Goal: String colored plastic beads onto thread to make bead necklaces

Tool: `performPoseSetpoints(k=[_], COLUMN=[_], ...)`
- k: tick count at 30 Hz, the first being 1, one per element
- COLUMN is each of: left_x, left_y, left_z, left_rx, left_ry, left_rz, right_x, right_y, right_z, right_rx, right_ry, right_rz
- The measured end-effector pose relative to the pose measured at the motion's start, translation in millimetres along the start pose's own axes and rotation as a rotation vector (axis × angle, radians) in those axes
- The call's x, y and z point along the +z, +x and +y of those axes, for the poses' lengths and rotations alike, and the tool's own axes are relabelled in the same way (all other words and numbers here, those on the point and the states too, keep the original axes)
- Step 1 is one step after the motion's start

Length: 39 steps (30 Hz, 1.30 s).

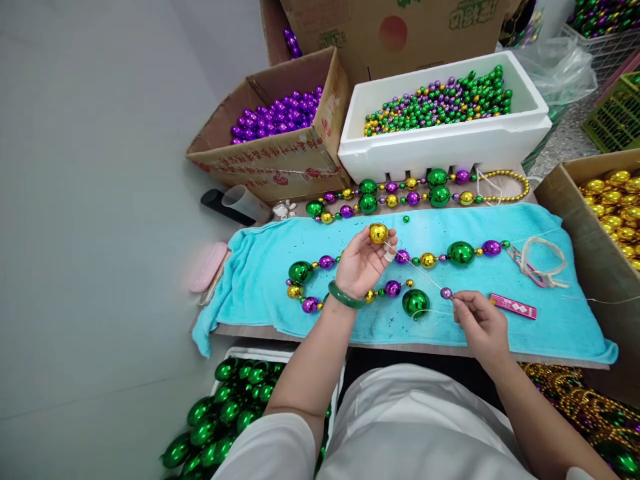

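My left hand [364, 263], palm up with a green bangle at the wrist, holds a large gold bead [379, 233] in its fingertips. A white string [417, 269] stretches from that bead to a small purple bead [447, 293]. My right hand [481, 323] pinches at this small bead, thumb against forefinger. Beneath my hands a partly strung bead necklace [301, 272] curves over the blue towel [260, 250]; my left hand and wrist hide parts of it. Near my right hand lie a large green bead [416, 304] and a pink-red packet [513, 307].
Behind the towel lies another bead strand [368, 203]. A carton of purple beads [260, 167] and a white foam box [425, 143] stand at the back. Gold beads fill a carton [565, 193] at right; green beads [205, 430] are at lower left. Scissors [533, 272] rest near cord.
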State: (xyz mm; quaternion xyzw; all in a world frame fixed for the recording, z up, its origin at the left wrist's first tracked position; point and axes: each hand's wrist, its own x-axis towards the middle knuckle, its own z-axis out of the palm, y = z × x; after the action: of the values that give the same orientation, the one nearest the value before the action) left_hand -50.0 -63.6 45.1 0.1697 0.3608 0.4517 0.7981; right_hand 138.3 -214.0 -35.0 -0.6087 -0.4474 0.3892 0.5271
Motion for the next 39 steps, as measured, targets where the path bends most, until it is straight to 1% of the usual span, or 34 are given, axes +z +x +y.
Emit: performPoseSetpoints(k=[5, 9, 13, 16, 21, 23, 25, 26, 27, 28, 29, 30, 31, 33, 35, 37, 39], left_x=[2.9, 10.4, 21.2, 28.2, 35.8, 37.6, 37.8, 37.0, 35.4, 32.9, 29.7, 26.1, 22.3, 16.0, 12.9, 14.0, 18.8], left_y=[0.3, -3.0, -1.7, 2.8, 6.6, 9.5, 19.6, 28.7, 40.6, 55.1, 71.4, 88.8, 106.3, 137.7, 159.6, 168.6, 163.8], left_z=[-9.9, -18.8, -13.2, -11.1, -25.9, -28.0, -23.0, -18.4, -13.1, -7.9, -3.4, -0.1, 1.8, 1.6, -1.9, -5.6, -8.0], left_rx=[0.028, 0.040, 0.037, -0.013, -0.033, -0.068, -0.086, -0.048, 0.022, 0.135, 0.262, 0.347, 0.387, 0.366, 0.322, 0.319, 0.320], left_ry=[0.052, 0.194, 0.346, 0.353, 0.334, 0.467, 0.769, 0.950, 1.123, 1.261, 1.348, 1.405, 1.448, 1.512, 1.537, 1.541, 1.488], left_rz=[-0.020, -0.120, -0.212, -0.253, -0.303, -0.380, -0.463, -0.465, -0.432, -0.351, -0.251, -0.172, -0.113, -0.047, -0.026, -0.024, -0.014], right_x=[1.8, 5.4, 3.4, 0.8, -0.7, -2.7, -6.3, -8.4, -10.6, -12.5, -14.1, -15.3, -15.9, -15.9, -15.5, -16.2, -18.3], right_y=[0.9, 3.3, 8.0, 12.0, 19.5, 22.5, 25.4, 26.8, 28.0, 29.0, 29.9, 30.5, 30.8, 30.7, 30.0, 28.7, 27.1], right_z=[0.9, 2.9, 5.1, 7.0, 7.4, 6.8, 6.5, 6.6, 6.7, 6.9, 7.1, 7.2, 7.3, 7.4, 7.6, 8.2, 9.0], right_rx=[0.030, 0.117, 0.197, 0.214, 0.254, 0.268, 0.267, 0.262, 0.255, 0.249, 0.242, 0.237, 0.233, 0.226, 0.213, 0.202, 0.203], right_ry=[0.012, 0.103, 0.243, 0.315, 0.414, 0.447, 0.464, 0.467, 0.467, 0.464, 0.457, 0.449, 0.440, 0.420, 0.400, 0.381, 0.364], right_rz=[0.021, 0.029, 0.027, 0.012, 0.013, 0.004, 0.013, 0.028, 0.048, 0.069, 0.087, 0.099, 0.104, 0.103, 0.101, 0.111, 0.130])
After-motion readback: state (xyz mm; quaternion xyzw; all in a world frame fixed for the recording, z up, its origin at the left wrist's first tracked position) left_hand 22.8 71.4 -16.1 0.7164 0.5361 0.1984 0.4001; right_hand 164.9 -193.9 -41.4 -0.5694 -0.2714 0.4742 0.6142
